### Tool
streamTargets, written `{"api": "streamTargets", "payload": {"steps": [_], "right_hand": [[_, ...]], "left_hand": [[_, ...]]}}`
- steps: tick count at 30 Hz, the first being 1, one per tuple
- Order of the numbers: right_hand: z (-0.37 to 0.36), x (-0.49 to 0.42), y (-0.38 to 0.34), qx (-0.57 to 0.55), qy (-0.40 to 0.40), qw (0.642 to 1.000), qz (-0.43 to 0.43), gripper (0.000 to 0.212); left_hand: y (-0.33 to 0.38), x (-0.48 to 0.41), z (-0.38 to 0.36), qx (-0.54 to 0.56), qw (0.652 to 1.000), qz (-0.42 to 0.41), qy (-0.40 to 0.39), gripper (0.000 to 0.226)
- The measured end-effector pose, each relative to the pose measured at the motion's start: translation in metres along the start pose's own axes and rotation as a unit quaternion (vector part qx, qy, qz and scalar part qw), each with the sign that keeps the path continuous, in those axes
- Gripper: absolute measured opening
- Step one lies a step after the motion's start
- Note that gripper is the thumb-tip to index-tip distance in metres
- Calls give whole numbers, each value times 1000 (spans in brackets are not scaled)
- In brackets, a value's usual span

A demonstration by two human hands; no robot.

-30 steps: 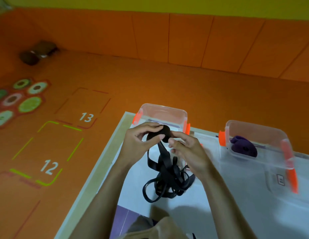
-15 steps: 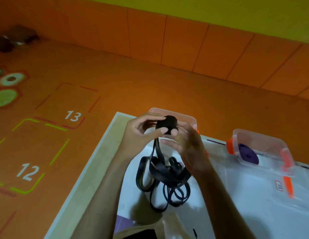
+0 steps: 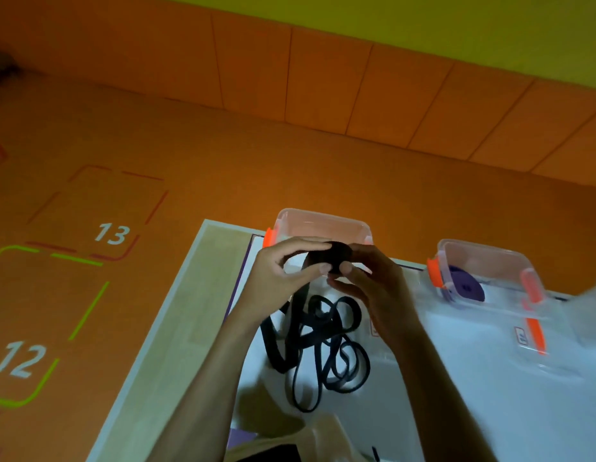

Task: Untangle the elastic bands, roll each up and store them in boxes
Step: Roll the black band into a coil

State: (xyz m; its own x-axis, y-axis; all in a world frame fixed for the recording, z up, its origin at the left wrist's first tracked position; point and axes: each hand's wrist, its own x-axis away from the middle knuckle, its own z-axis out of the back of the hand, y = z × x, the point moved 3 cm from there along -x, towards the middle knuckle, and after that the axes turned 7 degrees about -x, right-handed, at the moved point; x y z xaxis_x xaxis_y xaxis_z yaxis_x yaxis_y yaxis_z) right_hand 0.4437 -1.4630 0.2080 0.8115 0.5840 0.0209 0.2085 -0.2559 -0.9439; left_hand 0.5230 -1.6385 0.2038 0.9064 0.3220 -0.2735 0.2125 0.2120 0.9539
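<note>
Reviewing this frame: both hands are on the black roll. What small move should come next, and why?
Probably a turn of the roll to wind in loose band. The left hand and right hand pinch it, yet most of the band hangs below in a tangle, so it seems too early for the box behind.

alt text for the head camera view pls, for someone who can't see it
A person's left hand and right hand pinch the rolled-up end of a black elastic band above a white table, the rest trailing down in tangled loops. Behind the hands stands an open clear box with orange latches; a second box to the right holds a purple roll.
</note>
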Motion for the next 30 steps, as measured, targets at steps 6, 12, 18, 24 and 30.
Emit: {"api": "streamTargets", "payload": {"steps": [6,12,18,24,30], "right_hand": [[5,8,17,-4,-42,998,-45,38],[12,5,11,43,11,999,-17,32],[0,1,13,-98,-23,994,-38,39],[6,-3,1,75,18,997,-24,37],[10,-3,4,-17,16,1000,-1,35]], "left_hand": [[0,-1,5,9,1000,2,-12,30],[0,1,-5,-50,998,3,-45,31],[6,-5,-6,-18,999,-9,29,30],[2,-8,-7,-29,999,11,16,14],[4,-16,-9,-20,999,20,-19,29]]}}
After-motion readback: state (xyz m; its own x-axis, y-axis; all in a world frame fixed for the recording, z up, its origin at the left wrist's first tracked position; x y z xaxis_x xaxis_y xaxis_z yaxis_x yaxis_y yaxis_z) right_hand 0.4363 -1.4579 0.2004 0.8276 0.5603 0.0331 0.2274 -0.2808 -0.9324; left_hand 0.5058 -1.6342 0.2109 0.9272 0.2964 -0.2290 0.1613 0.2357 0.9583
